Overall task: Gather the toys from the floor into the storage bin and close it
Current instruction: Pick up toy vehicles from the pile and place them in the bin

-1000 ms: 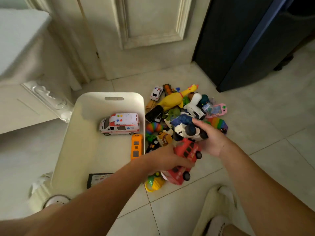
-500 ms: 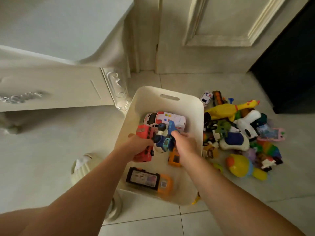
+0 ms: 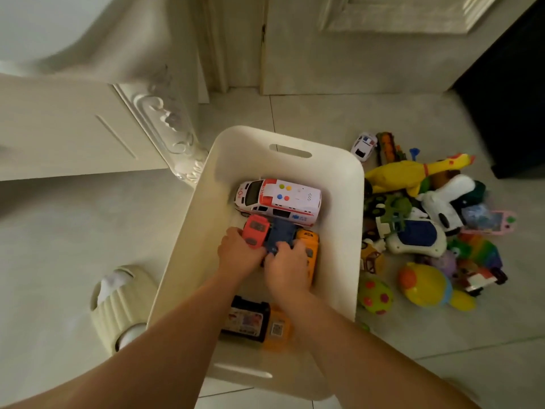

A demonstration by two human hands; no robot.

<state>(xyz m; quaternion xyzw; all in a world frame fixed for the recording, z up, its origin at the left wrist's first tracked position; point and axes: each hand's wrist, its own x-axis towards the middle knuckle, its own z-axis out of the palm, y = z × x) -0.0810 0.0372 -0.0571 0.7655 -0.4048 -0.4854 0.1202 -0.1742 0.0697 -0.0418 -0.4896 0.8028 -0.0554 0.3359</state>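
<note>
The cream storage bin [image 3: 348,202] stands open on the floor. Both my hands are down inside it. My left hand [image 3: 239,255] grips a red toy truck [image 3: 256,231] on the bin's bottom. My right hand [image 3: 287,268] holds a blue toy car [image 3: 280,231] beside it. A white ambulance [image 3: 278,200] lies just beyond them, an orange bus [image 3: 309,246] to the right, and a black and orange toy [image 3: 250,318] nearer me. A heap of toys lies on the floor right of the bin: a yellow rubber chicken [image 3: 413,172], a yellow duck [image 3: 424,286], a spotted green ball [image 3: 375,295].
A white carved cabinet [image 3: 88,128] stands to the left of the bin, a cream door [image 3: 354,54] behind it, and a dark cabinet [image 3: 507,84] at the right. My foot in a cream slipper [image 3: 118,302] rests left of the bin.
My hands carried the red truck and the blue car from the floor heap over the bin and lowered them to its bottom. The view swung left.
</note>
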